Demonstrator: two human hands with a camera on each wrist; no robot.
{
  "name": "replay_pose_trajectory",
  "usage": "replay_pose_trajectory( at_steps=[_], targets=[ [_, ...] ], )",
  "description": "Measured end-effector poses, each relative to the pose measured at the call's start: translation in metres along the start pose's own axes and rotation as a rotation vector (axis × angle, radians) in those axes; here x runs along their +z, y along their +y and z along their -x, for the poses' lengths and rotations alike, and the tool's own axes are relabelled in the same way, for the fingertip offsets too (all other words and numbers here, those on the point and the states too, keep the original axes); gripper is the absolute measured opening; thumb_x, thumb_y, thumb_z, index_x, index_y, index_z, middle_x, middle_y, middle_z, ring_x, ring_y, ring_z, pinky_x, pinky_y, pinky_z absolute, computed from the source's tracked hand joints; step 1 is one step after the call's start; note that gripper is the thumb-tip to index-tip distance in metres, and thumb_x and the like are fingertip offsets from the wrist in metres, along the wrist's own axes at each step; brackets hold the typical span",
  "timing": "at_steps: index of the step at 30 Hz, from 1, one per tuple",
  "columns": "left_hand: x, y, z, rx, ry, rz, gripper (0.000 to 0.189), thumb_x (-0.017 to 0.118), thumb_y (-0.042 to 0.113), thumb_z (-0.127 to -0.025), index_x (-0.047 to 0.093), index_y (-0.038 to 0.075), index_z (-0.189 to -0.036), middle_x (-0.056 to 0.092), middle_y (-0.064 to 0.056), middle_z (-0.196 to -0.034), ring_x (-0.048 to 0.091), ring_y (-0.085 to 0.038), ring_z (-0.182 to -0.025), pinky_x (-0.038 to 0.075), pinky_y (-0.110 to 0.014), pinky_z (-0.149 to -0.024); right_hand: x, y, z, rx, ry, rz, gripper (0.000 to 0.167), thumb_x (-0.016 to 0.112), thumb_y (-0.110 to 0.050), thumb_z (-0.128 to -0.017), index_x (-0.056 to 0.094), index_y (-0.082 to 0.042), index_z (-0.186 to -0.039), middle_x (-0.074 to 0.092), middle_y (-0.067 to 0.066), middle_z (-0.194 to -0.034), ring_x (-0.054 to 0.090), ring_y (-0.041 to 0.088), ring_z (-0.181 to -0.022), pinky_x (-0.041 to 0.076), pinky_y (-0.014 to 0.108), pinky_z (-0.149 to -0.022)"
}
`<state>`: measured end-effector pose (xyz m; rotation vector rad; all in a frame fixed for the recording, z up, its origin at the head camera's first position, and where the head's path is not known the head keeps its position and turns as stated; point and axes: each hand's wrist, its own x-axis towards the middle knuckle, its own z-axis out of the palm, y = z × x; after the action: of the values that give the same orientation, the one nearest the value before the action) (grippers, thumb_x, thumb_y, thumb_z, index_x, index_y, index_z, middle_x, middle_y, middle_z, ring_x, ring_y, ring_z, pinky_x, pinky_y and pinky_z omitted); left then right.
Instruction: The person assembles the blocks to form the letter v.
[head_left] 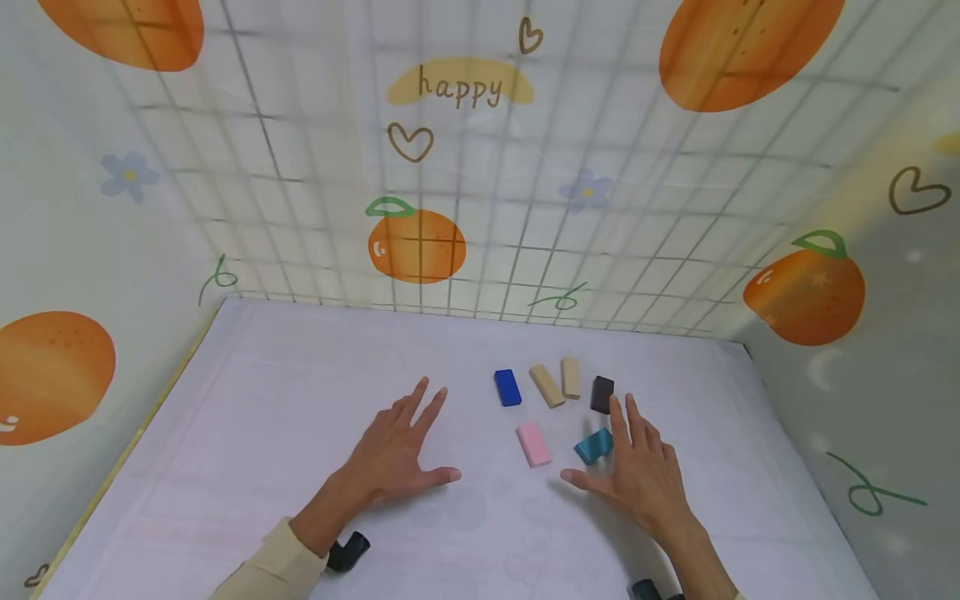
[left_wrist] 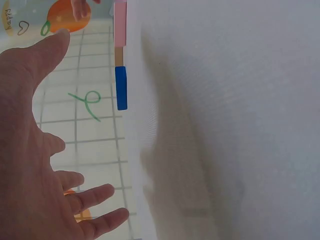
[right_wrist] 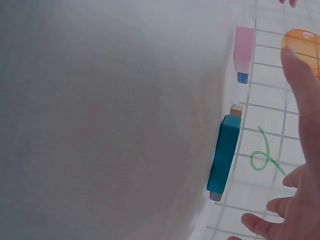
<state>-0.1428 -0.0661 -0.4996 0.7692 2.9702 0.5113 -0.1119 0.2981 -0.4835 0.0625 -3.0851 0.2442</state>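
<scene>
My left hand (head_left: 393,454) is held over the white table left of several small blocks, fingers spread and nothing in it. To the right, my right hand (head_left: 641,471) hovers beside a teal block (head_left: 594,447), its fingers extended and partly overlapping that block in the head view. A pink block (head_left: 533,444) lies between the two hands. Behind it are a blue block (head_left: 507,387), a tan wooden block (head_left: 547,386) and a second, paler wooden block (head_left: 571,378). Just beyond the right fingertips sits a black block (head_left: 602,394).
A white cloth covers the table (head_left: 300,375). Behind it rises a gridded backdrop (head_left: 315,242) printed with oranges and hearts, and side walls flank both edges. Black straps with camera mounts (head_left: 348,552) sit at the wrists.
</scene>
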Motion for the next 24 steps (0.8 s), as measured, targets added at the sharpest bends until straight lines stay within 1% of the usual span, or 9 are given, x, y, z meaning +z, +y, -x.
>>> replay_pose_trajectory(
  at_steps=[4,7,14,19,24],
  targets=[
    [-0.001,0.001,-0.001,-0.007,-0.011,0.007,0.109,0.051,0.083,-0.083,0.005,0.028,-0.164,0.004,-0.008,-0.170,0.036,-0.036,-0.143,0.034,-0.061,-0.109,0.000,0.000,0.000,0.007,-0.005,0.004,0.142,0.056,-0.096,-0.064,0.006,-0.006,-0.162,0.013,0.028,-0.163,0.034,0.055,-0.132,0.033,0.071,-0.097],
    [-0.001,0.002,-0.004,-0.016,-0.019,0.013,0.109,0.051,0.083,-0.082,0.004,0.029,-0.164,0.002,-0.006,-0.170,0.037,-0.038,-0.143,0.033,-0.062,-0.109,-0.001,0.000,0.000,0.012,-0.007,0.007,0.143,0.055,-0.096,-0.063,0.007,-0.005,-0.162,0.014,0.029,-0.163,0.036,0.055,-0.130,0.034,0.071,-0.096],
    [0.000,0.006,-0.013,-0.006,-0.012,0.012,0.108,0.053,0.082,-0.082,0.006,0.029,-0.164,0.004,-0.006,-0.170,0.036,-0.038,-0.143,0.033,-0.063,-0.109,-0.002,0.002,0.000,0.022,-0.010,0.007,0.141,0.059,-0.093,-0.065,0.007,-0.004,-0.162,0.016,0.029,-0.162,0.038,0.056,-0.129,0.035,0.072,-0.094],
    [0.000,0.011,-0.019,-0.017,-0.058,0.048,0.108,0.051,0.083,-0.083,0.003,0.031,-0.164,0.000,-0.002,-0.170,0.033,-0.039,-0.145,0.030,-0.063,-0.111,-0.002,0.005,0.000,0.025,-0.001,0.003,0.138,0.061,-0.091,-0.067,0.011,-0.002,-0.161,0.019,0.029,-0.161,0.039,0.056,-0.128,0.036,0.072,-0.093],
    [0.000,0.016,-0.023,-0.034,-0.080,0.080,0.108,0.052,0.083,-0.082,0.005,0.029,-0.164,0.004,-0.004,-0.170,0.031,-0.042,-0.146,0.028,-0.064,-0.112,-0.003,0.005,0.001,0.032,0.000,-0.004,0.137,0.062,-0.089,-0.068,0.012,0.000,-0.160,0.022,0.029,-0.160,0.039,0.056,-0.128,0.036,0.072,-0.093]
  ],
)
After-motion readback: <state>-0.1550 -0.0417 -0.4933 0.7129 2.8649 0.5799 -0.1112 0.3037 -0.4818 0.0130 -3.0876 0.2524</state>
